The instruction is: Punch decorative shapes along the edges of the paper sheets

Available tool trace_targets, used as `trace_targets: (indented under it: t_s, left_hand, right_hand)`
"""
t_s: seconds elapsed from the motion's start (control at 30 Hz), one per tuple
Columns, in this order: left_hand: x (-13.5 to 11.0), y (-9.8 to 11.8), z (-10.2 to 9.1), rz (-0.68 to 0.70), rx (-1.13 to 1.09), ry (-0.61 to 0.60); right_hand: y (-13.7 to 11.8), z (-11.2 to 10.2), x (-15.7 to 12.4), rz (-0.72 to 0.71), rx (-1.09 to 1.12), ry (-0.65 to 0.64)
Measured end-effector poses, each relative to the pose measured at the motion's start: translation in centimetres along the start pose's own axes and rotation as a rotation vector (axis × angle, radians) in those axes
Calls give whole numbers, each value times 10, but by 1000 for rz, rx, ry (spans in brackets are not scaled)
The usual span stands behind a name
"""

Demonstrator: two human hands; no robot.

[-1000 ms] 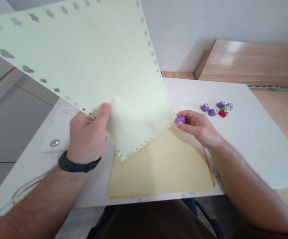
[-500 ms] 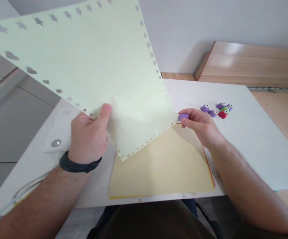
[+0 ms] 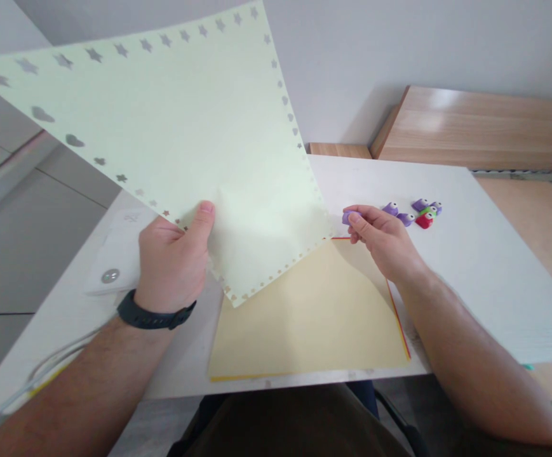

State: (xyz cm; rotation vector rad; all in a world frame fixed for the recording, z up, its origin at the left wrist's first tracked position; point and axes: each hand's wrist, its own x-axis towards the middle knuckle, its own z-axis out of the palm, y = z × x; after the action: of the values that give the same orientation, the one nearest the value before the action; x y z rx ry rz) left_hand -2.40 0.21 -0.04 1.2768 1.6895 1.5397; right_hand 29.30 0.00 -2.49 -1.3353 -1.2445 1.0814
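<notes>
The left hand [image 3: 173,263] pinches the pale green star-punched paper sheet [image 3: 171,127] above the white table [image 3: 471,254] near its left edge, probably light, floppy, safest gripped inside its border, while the right hand [image 3: 383,241] nips a small purple plastic punch [image 3: 347,218].

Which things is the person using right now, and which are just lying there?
In use: the pale green sheet, edged with punched stars and hearts, held up by the left hand; the purple punch, pinched in the right hand.
Lying about: the other small punches, the yellow paper stack, the white device and the cable, all on the table.
</notes>
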Motion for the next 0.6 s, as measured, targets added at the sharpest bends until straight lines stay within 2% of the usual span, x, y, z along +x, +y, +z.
trace_targets:
  t_s: [0.13,0.3,0.47,0.6]
  left_hand:
    - [1,-6,0,41,-30,3]
    - [2,-14,0,26,-5,10]
    - [3,-14,1,65,-47,-24]
    - [2,-12,1,40,-45,-73]
  right_hand:
    - [1,1,0,8,29,-22]
    - [0,6,1,45,126,-46]
    - [-1,9,3,97,195,-36]
    - [-1,8,3,119,207,-48]
